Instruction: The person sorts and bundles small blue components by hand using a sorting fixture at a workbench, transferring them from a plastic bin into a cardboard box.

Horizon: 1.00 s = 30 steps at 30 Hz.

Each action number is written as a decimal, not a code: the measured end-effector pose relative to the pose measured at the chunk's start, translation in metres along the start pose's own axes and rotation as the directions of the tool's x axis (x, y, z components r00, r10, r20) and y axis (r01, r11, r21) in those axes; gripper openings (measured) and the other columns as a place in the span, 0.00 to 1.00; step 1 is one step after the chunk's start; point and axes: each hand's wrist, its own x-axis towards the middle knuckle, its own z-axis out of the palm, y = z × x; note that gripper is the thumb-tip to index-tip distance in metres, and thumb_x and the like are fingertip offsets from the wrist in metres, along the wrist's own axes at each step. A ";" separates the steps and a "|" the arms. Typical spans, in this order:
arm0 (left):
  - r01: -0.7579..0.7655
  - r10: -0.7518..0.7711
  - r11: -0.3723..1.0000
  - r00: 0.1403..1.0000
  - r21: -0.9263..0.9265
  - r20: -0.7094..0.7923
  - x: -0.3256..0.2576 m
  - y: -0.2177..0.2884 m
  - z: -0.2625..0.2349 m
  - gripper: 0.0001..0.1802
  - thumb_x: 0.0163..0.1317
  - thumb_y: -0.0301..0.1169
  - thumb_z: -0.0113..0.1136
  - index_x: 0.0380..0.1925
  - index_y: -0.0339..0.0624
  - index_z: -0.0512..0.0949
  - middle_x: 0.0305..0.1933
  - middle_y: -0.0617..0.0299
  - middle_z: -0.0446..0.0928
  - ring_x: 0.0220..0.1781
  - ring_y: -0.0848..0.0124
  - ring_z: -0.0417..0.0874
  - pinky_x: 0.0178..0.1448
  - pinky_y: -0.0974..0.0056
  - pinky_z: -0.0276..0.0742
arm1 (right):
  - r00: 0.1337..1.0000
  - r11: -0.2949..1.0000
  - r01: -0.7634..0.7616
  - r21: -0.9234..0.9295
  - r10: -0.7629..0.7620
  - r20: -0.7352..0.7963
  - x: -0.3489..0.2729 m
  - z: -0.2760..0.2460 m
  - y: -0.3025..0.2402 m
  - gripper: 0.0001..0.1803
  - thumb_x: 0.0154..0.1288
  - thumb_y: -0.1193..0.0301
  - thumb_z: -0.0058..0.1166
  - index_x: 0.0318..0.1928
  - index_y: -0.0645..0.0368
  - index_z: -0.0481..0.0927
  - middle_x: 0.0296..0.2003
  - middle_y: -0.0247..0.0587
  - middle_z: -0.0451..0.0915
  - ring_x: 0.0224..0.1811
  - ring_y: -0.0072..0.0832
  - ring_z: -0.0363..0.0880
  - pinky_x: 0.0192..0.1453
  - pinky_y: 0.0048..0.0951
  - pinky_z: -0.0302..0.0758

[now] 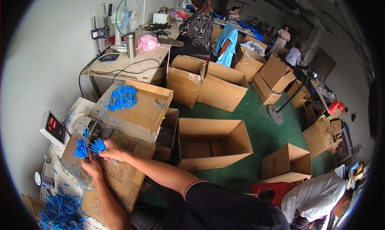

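Note:
My left hand (pixel 92 166) is closed round a bundle of thin blue sticks (pixel 81 149), held with their blue ends up. Close beside it, my right hand (pixel 113 151) grips another bundle of blue sticks (pixel 97 145), tilted toward the left. Something clear, perhaps thin plastic, hangs below the right hand; its kind is hard to make out. Both hands are over a cardboard-covered bench (pixel 116 176). Just beyond them, a few more blue sticks (pixel 86 132) stand at a small device. What the sticks are exactly cannot be told.
A carton (pixel 138 105) carries a blue stick heap (pixel 122 97); a larger loose pile (pixel 60 212) lies at lower left. A display box (pixel 55 128) and a small jar (pixel 44 180) are near the wall. Open cartons (pixel 214 144) stand right. A person (pixel 317 198) bends at lower right.

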 end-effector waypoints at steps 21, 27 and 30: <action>0.136 -0.179 0.886 0.982 -0.443 -0.056 0.014 -0.012 -0.020 0.10 0.73 0.30 0.56 0.43 0.34 0.80 0.36 0.61 0.81 0.40 0.73 0.80 0.50 0.65 0.75 | 0.590 0.736 0.481 -0.477 -0.673 -0.446 0.013 -0.003 0.030 0.06 0.62 0.73 0.58 0.39 0.56 0.77 0.21 0.35 0.75 0.14 0.22 0.72 0.16 0.31 0.67; 0.114 -0.162 0.906 0.983 -0.408 -0.085 0.012 -0.002 -0.026 0.09 0.71 0.31 0.59 0.39 0.35 0.81 0.32 0.62 0.81 0.35 0.73 0.81 0.48 0.65 0.77 | 0.955 0.996 0.085 0.040 -0.070 -0.288 -0.003 -0.006 0.005 0.07 0.64 0.76 0.57 0.39 0.55 0.72 0.21 0.29 0.71 0.16 0.17 0.68 0.16 0.25 0.67; 0.118 -0.181 0.917 0.974 -0.381 -0.134 0.013 -0.008 -0.035 0.09 0.71 0.31 0.59 0.38 0.35 0.81 0.32 0.62 0.82 0.35 0.72 0.82 0.46 0.65 0.78 | 0.957 0.986 0.067 0.152 -0.021 -0.289 0.001 0.011 0.007 0.07 0.63 0.79 0.57 0.38 0.56 0.72 0.20 0.30 0.71 0.16 0.19 0.70 0.15 0.26 0.68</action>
